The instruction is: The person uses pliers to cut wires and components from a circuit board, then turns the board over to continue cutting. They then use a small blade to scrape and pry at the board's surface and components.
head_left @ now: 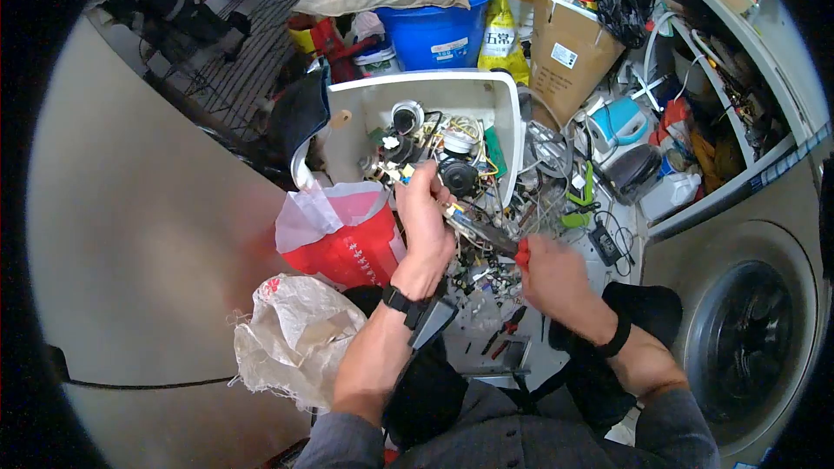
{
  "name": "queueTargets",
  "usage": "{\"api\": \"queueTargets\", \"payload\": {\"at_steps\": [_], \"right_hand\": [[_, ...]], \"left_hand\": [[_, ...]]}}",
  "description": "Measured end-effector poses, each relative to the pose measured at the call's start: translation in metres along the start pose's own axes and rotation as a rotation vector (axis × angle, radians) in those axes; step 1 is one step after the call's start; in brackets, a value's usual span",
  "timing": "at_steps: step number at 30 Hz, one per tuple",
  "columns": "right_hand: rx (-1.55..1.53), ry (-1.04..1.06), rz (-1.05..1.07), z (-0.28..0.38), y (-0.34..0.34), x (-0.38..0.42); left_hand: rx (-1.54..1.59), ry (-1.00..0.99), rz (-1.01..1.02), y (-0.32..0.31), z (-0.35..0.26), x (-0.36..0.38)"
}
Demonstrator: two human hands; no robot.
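Observation:
My left hand [426, 213] is closed around a small circuit board [455, 211] with bright parts on it, largely hidden by the fingers. In my right hand [565, 282], slightly blurred, is a red-handled tool that looks like pliers [497, 238]. Its dark metal end points left and reaches the board, just in front of the white bin [417, 80]. Inside the bin lie a round black motor-like part [458, 175], a silver cylindrical part [406, 116], a green board [494, 152] and tangled wires. Small scrap parts [486, 274] are heaped on the floor below my hands.
To the left are a red and white bag [343, 247] and a woven sack [295, 339]. More hand tools [506, 330] lie on the floor. A blue tub [430, 39] and a cardboard box [569, 56] stand behind the bin. A washing machine [747, 330] is at the right.

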State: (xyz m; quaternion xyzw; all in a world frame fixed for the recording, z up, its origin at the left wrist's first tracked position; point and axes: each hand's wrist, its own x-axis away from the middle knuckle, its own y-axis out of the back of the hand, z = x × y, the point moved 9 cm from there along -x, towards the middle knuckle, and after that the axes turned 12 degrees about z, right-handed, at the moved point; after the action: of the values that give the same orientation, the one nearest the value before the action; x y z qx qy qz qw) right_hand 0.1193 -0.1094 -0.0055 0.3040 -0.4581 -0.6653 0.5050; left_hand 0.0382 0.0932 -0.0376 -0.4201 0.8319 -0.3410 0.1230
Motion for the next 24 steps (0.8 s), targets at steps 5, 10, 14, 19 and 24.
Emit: {"api": "queueTargets", "payload": {"at_steps": [5, 10, 14, 19, 24], "right_hand": [[0.056, 0.022, -0.095, 0.002, 0.01, -0.001], [-0.025, 0.087, -0.117, 0.003, 0.006, 0.0], [0.026, -0.027, -0.018, -0.009, -0.001, -0.007], [0.139, 0.004, -0.07, -0.01, -0.005, -0.01], [0.273, 0.0, -0.111, -0.012, 0.001, -0.009]], "left_hand": [[0.049, -0.031, -0.027, 0.001, 0.003, -0.003], [0.092, -0.035, 0.026, -0.009, -0.001, 0.002], [0.08, -0.04, -0.017, -0.006, 0.002, 0.001], [0.004, -0.06, -0.078, -0.004, -0.002, 0.001], [-0.046, -0.126, -0.07, -0.007, -0.004, 0.004]]}}
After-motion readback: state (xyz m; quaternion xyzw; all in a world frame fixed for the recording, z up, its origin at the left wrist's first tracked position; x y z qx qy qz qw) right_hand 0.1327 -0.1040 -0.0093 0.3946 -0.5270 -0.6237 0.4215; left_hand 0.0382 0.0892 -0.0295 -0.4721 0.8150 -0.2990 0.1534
